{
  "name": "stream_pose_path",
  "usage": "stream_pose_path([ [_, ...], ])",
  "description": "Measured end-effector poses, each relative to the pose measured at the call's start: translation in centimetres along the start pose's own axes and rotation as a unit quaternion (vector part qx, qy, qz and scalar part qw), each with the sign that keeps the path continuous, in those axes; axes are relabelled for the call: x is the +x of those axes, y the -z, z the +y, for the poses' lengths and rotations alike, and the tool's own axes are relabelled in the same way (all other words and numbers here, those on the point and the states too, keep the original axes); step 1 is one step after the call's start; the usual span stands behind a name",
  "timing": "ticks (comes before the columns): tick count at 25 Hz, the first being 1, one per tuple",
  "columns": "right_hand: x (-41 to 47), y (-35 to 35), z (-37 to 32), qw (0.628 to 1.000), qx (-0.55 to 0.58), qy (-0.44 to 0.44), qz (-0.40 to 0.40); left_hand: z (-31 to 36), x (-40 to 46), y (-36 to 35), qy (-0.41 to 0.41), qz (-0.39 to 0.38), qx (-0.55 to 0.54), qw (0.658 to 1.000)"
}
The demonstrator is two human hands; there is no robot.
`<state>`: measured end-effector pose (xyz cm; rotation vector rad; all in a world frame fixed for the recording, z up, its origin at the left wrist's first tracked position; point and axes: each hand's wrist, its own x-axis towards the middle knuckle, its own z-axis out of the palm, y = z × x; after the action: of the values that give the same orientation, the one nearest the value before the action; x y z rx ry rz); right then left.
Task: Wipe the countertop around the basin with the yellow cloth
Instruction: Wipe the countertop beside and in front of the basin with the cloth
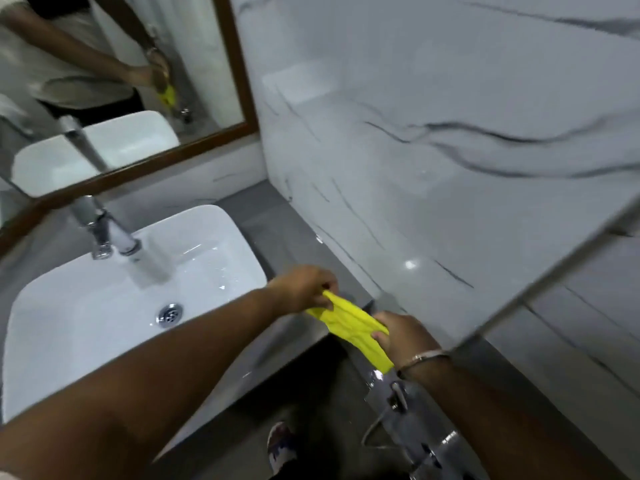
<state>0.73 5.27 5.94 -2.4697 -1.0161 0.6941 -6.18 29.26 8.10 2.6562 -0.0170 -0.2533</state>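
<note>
Yellow cloth (349,329) stretched between left hand (304,287) and right hand (405,336), both grips pinched closed on it, above grey worktop (277,220) at basin's (69,323) 3 o'clock.

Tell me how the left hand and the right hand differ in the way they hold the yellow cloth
The left hand pinches the upper end of the yellow cloth with its fingertips, near the basin rim; the right hand grips the lower end, closer to the camera, beyond the countertop edge. The right wrist wears a metal bangle; the left wrist is bare. Both are closed on the cloth, stretching it between them.
</note>
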Motion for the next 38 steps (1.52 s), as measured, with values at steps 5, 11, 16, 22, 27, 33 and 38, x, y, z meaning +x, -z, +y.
stream_pose_path([
  [5,11.8,-0.6,-7.7,0.992,0.115,-0.027,0.054,-11.5,1.3,7.4,0.049,0.098,-0.075,0.991],
  [11,22.5,-4.0,-7.8,0.987,0.092,-0.126,0.032,-21.6,6.8,6.3,0.06,-0.017,-0.041,0.997],
  [16,26.8,-5.9,-5.9,0.988,0.034,-0.145,0.028,-24.4,10.6,4.7,0.092,-0.084,-0.016,0.992],
  [22,25.9,-6.3,-5.3,0.937,-0.344,0.066,-0.011,-23.4,5.1,6.5,0.119,0.1,0.047,0.987],
  [27,28.9,-8.7,-6.0,0.934,-0.323,0.141,-0.051,-20.0,-4.8,3.7,0.147,0.139,0.047,0.978],
  [33,33.7,-12.5,-6.3,0.948,-0.288,0.136,-0.03,-18.7,-3.5,-0.2,0.152,0.097,0.035,0.983],
  [38,43.1,-12.3,-9.5,0.974,-0.205,0.097,0.02,-18.6,-3.3,-1.4,0.17,0.111,0.032,0.979],
])
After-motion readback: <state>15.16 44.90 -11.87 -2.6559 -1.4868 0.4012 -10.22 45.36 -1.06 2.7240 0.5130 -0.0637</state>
